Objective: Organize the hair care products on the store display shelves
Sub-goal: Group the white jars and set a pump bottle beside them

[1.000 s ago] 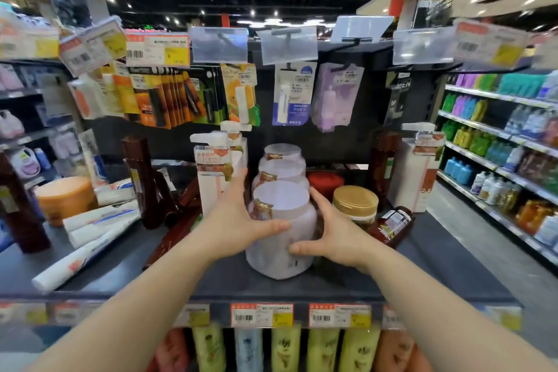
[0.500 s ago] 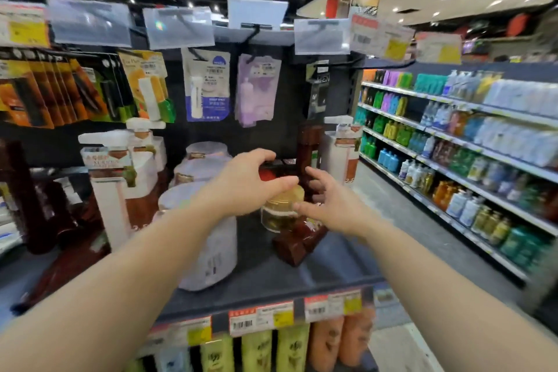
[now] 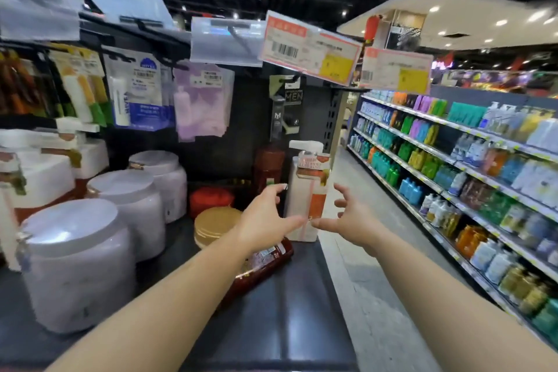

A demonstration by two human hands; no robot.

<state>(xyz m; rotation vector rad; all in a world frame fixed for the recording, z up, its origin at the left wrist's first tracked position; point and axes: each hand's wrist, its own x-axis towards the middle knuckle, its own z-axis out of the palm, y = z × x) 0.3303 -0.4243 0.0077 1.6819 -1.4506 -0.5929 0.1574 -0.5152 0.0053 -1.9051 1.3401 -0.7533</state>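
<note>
A white pump bottle with an orange label (image 3: pixel 308 190) stands upright at the right end of the dark shelf (image 3: pixel 271 311). My left hand (image 3: pixel 268 214) and my right hand (image 3: pixel 347 217) are spread open on either side of it, fingers curled, not touching it as far as I can tell. A brown bottle (image 3: pixel 262 263) lies on its side under my left forearm. A gold-lidded jar (image 3: pixel 216 225) sits just left of my left hand. Three pale lilac tubs (image 3: pixel 75 266) stand in a row at the left.
A tall brown bottle (image 3: pixel 268 166) and a red-lidded jar (image 3: pixel 211 199) stand behind the gold jar. White pump bottles (image 3: pixel 39 172) are at the far left. Hanging packets (image 3: pixel 139 90) and price tags (image 3: pixel 311 51) overhang the shelf. An aisle floor (image 3: pixel 362 251) and stocked shelves (image 3: pixel 453 175) lie to the right.
Both hands let go of the front lilac tub and moved right across the shelf to flank the white pump bottle. The view swung right with them.
</note>
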